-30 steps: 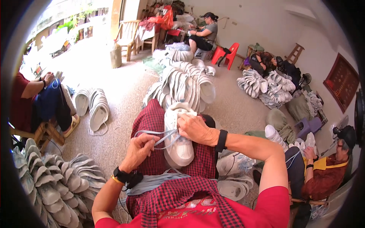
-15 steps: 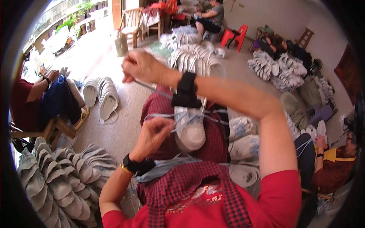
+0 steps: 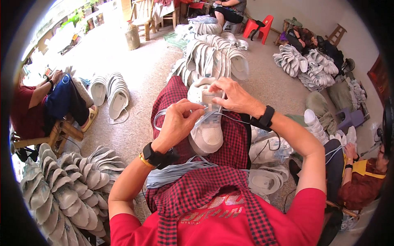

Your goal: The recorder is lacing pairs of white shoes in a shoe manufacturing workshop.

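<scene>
A white sneaker (image 3: 206,137) rests on my lap, toe toward me, with light blue laces crossing its upper. My left hand (image 3: 180,121) is at the shoe's left side, thumb and forefinger pinching a light blue shoelace (image 3: 200,108) close to the eyelets. From the right, my right hand (image 3: 236,97) reaches over the sneaker, its fingers and thumb curled around the edge beside the tongue; any lace end between them is too small to make out. A bundle of pale blue laces (image 3: 174,174) lies across my lap, on the checked apron (image 3: 193,190).
Nested white shoes (image 3: 65,192) are heaped at my left, more shoes (image 3: 209,57) ahead and others (image 3: 266,149) on my right. People sit working at left, right and far back. A red chair (image 3: 259,28) and a woven basket (image 3: 132,37) stand farther off.
My right hand has come back from stretching out to the far left and is now at the sneaker's tongue. My left hand has moved up and right to the laces.
</scene>
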Motion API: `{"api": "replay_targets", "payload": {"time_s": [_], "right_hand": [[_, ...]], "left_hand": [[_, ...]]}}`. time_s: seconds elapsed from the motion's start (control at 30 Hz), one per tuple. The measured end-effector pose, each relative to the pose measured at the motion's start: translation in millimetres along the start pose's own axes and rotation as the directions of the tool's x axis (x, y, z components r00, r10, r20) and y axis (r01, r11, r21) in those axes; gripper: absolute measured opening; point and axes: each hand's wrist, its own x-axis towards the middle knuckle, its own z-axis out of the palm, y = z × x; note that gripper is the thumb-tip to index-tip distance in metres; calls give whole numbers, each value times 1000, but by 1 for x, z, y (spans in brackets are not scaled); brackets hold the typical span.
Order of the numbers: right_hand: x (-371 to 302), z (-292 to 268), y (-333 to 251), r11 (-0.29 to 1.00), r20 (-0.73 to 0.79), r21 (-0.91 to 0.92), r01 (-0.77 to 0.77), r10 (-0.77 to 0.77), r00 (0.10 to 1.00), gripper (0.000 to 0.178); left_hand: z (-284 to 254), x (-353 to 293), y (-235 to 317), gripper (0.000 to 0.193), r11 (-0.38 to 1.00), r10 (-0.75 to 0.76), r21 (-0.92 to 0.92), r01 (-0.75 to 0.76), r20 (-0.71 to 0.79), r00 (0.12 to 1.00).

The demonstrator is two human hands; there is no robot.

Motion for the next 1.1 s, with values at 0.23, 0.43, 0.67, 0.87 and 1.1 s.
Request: {"api": "replay_targets", "payload": {"time_s": [0.23, 0.43, 0.67, 0.87, 1.1], "right_hand": [[-14, 22, 23, 947, -27, 281, -156, 170, 985, 49], [-21, 20, 31, 799, 14, 554, -232, 270, 963, 56], [-19, 21, 30, 880, 45, 412, -237, 239, 970, 59], [-23, 24, 36, 854, 32, 480, -203, 214, 976, 59], [-21, 32, 34, 931, -47, 317, -182, 207, 977, 59]], "left_hand": [[13, 20, 10, 16, 985, -4, 174, 12, -48, 999], [-24, 19, 37, 15, 980, -111, -160, 118, 48, 993], [-22, 26, 28, 12, 940, -21, 340, 5, 44, 999], [3, 20, 19, 13, 922, -114, 375, 95, 29, 993], [28, 27, 0, 13, 928, -2, 371, 37, -94, 996]]}}
